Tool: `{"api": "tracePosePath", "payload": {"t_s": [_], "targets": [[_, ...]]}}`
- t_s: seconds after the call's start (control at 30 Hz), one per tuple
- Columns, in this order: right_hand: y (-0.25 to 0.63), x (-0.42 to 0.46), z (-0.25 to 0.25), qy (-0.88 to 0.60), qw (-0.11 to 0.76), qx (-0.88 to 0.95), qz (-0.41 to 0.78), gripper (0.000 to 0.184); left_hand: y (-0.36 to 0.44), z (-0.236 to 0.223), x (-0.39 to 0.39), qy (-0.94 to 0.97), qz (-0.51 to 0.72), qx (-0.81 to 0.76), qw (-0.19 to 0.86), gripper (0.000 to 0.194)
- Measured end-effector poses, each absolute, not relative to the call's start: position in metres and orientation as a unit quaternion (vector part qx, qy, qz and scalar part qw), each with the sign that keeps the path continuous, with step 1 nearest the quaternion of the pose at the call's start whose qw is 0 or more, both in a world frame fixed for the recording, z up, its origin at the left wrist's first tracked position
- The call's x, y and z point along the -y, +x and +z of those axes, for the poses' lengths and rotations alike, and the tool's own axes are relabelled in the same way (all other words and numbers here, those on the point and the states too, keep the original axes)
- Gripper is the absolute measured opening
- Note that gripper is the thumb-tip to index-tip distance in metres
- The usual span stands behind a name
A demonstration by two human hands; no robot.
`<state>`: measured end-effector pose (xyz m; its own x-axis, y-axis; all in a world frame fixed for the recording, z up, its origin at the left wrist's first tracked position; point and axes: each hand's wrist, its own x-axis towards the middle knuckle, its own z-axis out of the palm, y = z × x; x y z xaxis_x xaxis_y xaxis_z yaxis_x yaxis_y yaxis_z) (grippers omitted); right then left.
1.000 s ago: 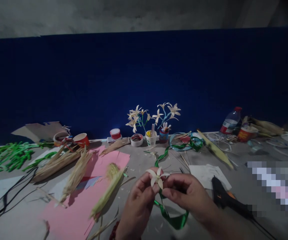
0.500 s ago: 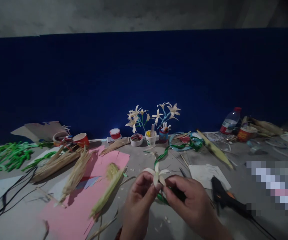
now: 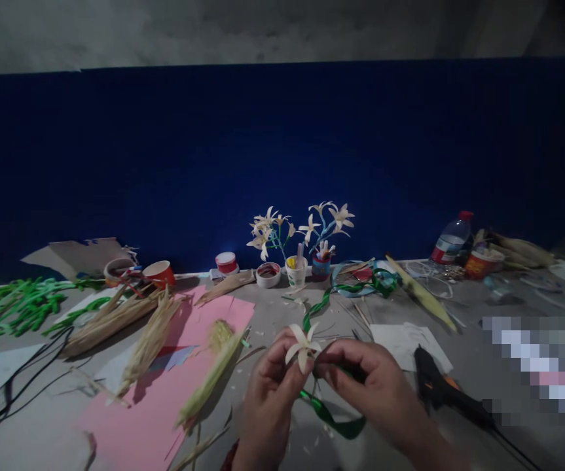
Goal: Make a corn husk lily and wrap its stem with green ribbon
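Note:
A cream-white flower with narrow pointed petals (image 3: 304, 345) is pinched at its base by my left hand (image 3: 271, 392), whose fingers are closed. Just to its right, my right hand (image 3: 378, 386) has thumb and forefinger pressed together on a green ribbon (image 3: 340, 422) close beneath the bloom. That ribbon hangs in a loop below my hands and also runs away across the table toward a coil at the back. The flower's stem is mostly hidden by my fingers.
A black glue gun (image 3: 442, 386) lies right of my hands beside a white paper sheet (image 3: 407, 343). Dried corn husks (image 3: 149, 347) and pink paper (image 3: 137, 418) cover the left. Finished flowers (image 3: 328, 222) stand behind small paint cups (image 3: 296, 273). A bottle (image 3: 452, 239) stands back right.
The flower has tilted and turned in my left hand. My right fingers have shifted slightly, and more of the green ribbon loop now shows below them.

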<state>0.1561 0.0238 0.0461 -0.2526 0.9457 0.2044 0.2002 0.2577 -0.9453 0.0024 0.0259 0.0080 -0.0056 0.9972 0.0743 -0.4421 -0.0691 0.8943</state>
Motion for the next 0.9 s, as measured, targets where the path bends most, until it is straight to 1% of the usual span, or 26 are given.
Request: {"api": "tracePosePath", "payload": {"t_s": [0.13,0.23,0.3,0.37,0.47,0.57,0.63,0.7,0.77,0.83,0.9], "targets": [[0.154,-0.027,0.043,-0.398,0.451,0.598,0.530,0.016,0.001,0.019,-0.027,0.382,0.592,-0.307,0.640,0.019],[0.151,-0.029,0.039,-0.368,0.458,0.527,0.615,0.027,0.002,0.026,-0.030,0.366,0.566,-0.235,0.701,0.012],[0.148,-0.029,0.035,-0.358,0.461,0.500,0.640,0.033,0.004,0.029,-0.031,0.356,0.548,-0.196,0.732,0.012],[0.146,-0.028,0.033,-0.358,0.466,0.497,0.639,0.033,0.005,0.031,-0.032,0.347,0.542,-0.174,0.746,0.013],[0.144,-0.026,0.036,-0.382,0.490,0.532,0.575,0.023,0.007,0.032,-0.032,0.350,0.550,-0.168,0.739,0.014],[0.147,-0.023,0.042,-0.412,0.507,0.622,0.431,0.015,0.007,0.027,-0.031,0.363,0.568,-0.211,0.708,0.017],[0.150,-0.022,0.043,-0.422,0.487,0.702,0.303,0.014,0.006,0.022,-0.029,0.378,0.585,-0.265,0.667,0.020],[0.152,-0.020,0.041,-0.436,0.448,0.761,0.174,0.015,0.005,0.018,-0.028,0.398,0.606,-0.315,0.612,0.018],[0.152,-0.018,0.038,-0.448,0.418,0.786,0.081,0.015,0.003,0.017,-0.026,0.426,0.617,-0.354,0.560,0.013],[0.151,-0.016,0.036,-0.454,0.409,0.790,0.045,0.014,0.001,0.018,-0.025,0.458,0.609,-0.377,0.526,0.010],[0.151,-0.014,0.038,-0.460,0.410,0.785,0.057,0.012,0.000,0.020,-0.024,0.488,0.592,-0.384,0.514,0.011]]}}
